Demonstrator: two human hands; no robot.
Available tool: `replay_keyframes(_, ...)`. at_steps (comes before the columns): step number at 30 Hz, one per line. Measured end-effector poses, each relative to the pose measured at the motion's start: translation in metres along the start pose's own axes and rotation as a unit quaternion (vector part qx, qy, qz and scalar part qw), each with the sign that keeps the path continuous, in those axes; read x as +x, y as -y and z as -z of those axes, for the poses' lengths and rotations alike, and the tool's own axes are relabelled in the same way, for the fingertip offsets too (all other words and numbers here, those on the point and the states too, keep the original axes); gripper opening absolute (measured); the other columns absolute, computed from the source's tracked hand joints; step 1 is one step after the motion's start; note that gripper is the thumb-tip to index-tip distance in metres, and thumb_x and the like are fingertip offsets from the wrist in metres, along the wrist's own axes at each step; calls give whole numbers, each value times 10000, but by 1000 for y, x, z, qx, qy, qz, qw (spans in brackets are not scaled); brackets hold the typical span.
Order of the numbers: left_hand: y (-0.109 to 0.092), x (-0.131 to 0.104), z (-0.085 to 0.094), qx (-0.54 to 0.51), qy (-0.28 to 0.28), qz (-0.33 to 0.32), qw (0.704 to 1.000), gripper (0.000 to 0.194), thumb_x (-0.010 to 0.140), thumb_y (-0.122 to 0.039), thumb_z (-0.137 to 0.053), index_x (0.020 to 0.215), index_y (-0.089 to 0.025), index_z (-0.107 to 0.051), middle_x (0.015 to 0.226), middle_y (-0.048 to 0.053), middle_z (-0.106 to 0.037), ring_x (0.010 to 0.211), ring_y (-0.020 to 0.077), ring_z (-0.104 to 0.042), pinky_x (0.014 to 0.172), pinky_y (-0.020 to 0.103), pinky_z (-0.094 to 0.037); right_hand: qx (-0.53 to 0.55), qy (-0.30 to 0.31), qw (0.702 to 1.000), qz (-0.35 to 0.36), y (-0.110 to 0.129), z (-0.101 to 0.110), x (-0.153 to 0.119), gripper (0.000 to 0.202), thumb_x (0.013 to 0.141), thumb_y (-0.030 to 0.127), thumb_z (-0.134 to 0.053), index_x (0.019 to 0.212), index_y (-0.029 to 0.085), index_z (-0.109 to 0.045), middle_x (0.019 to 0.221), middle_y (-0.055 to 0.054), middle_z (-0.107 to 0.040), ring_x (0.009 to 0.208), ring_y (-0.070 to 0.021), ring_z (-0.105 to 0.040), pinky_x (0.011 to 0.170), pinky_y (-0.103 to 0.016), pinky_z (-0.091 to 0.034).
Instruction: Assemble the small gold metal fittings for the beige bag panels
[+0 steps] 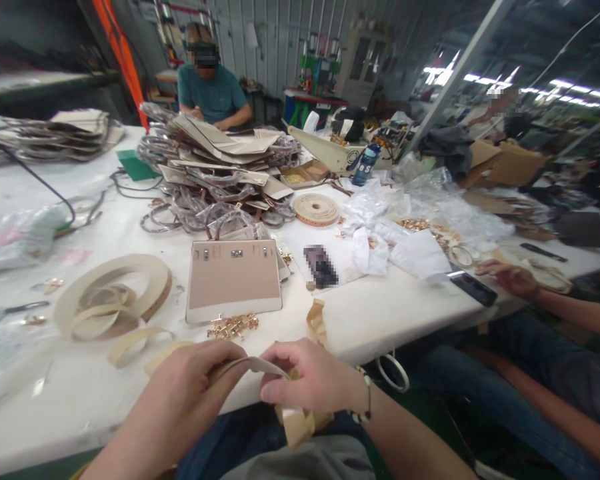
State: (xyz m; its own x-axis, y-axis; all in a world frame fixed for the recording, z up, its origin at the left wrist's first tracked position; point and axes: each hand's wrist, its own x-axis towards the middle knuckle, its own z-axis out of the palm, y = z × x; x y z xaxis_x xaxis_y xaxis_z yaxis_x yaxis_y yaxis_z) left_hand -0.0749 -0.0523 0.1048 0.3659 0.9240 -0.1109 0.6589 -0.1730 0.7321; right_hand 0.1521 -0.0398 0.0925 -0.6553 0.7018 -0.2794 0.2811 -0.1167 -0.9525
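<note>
My left hand (193, 383) pinches a beige strip (260, 364) between thumb and fingers at the table's front edge. The strip bridges to my right hand (317, 377), whose fingers are closed on its other end. Crumpled yellowish tape (300, 427) hangs below my right hand; how it joins the strip is hidden. Just beyond my hands lies a small heap of gold metal fittings (233, 327). Behind it is a flat beige bag panel (235, 283) with metal parts along its top. A large coil of strip (157, 283) rests to the left, its loose end trailing toward my left hand.
Stacked bag panels with plastic-wrapped handles (215, 173) rise at the back. Nearby are a smaller roll (316, 209), a blurred-out dark object (321, 267), plastic bags (370, 207) and a blue bottle (367, 165). A co-worker's hand (510, 277) is beside a phone (474, 288) at right; another person sits opposite.
</note>
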Motion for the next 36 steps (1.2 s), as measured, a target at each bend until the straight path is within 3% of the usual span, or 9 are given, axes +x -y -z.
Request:
replay_keyframes(3,14,9,11,-45,-7,14,999,288,905,-489,-594,953,-228,-705,838,34,-728,758,188,-649,657,235,-477,5,49,999,-17,-7,16,7,296,831,401,-732,942,128,-734,821,-33,-732,702,-134,-634,663,-215,-480)
replay_keyframes(6,33,20,20,-104,-23,30,994,353,882,-545,-608,896,-197,-670,806,34,-687,715,167,-597,615,223,-459,8,93,995,38,-15,40,11,433,906,520,-622,886,101,-726,779,-46,-698,658,-113,-582,624,-204,-444)
replay_keyframes(10,50,39,23,-156,-2,76,985,459,882,-622,-556,881,-179,-673,726,11,-617,579,123,-497,487,199,-384,-1,132,983,129,-25,74,17,532,850,639,-651,774,114,-672,750,-21,-607,680,-122,-544,629,-218,-421)
replay_keyframes(18,67,75,-6,-77,-10,108,991,519,857,-646,-528,669,-178,-654,583,2,-573,577,165,-547,535,245,-468,292,21,932,213,-43,115,39,416,730,458,-824,622,155,-558,1067,-96,-644,899,-191,-625,816,-313,-485)
replay_keyframes(22,85,83,-21,48,-26,104,993,456,915,-554,-492,716,-193,-686,615,19,-647,623,202,-630,587,276,-497,316,10,925,212,-48,121,71,335,781,415,-798,678,155,-614,1223,-136,-670,1129,-238,-629,1057,-399,-413)
replay_keyframes(26,87,83,-30,158,-174,37,971,368,891,-488,-573,1107,-220,-700,1023,80,-753,892,273,-711,698,343,-560,353,51,916,185,-60,115,112,367,811,445,-772,700,162,-568,821,-72,-726,873,-224,-707,991,-429,-467)
replay_keyframes(29,72,85,-34,180,-278,-60,942,355,914,-454,-587,1185,-242,-673,1173,95,-718,1037,278,-686,789,365,-582,380,69,904,185,-69,107,129,374,831,449,-756,724,168,-533,768,-50,-714,794,-205,-705,898,-390,-500)
replay_keyframes(33,52,99,-43,168,-272,-160,934,291,974,-281,-537,1240,-265,-655,1228,74,-704,1105,234,-661,913,362,-561,349,77,923,141,-74,102,127,374,840,482,-744,805,160,-556,793,-41,-689,779,-177,-664,819,-337,-496)
replay_keyframes(36,45,111,-50,148,-245,-190,939,279,983,-204,-519,1196,-277,-684,1181,52,-728,1074,203,-674,899,332,-559,347,40,928,127,-76,103,123,403,806,508,-771,823,164,-562,754,15,-601,715,-127,-577,766,-280,-463)
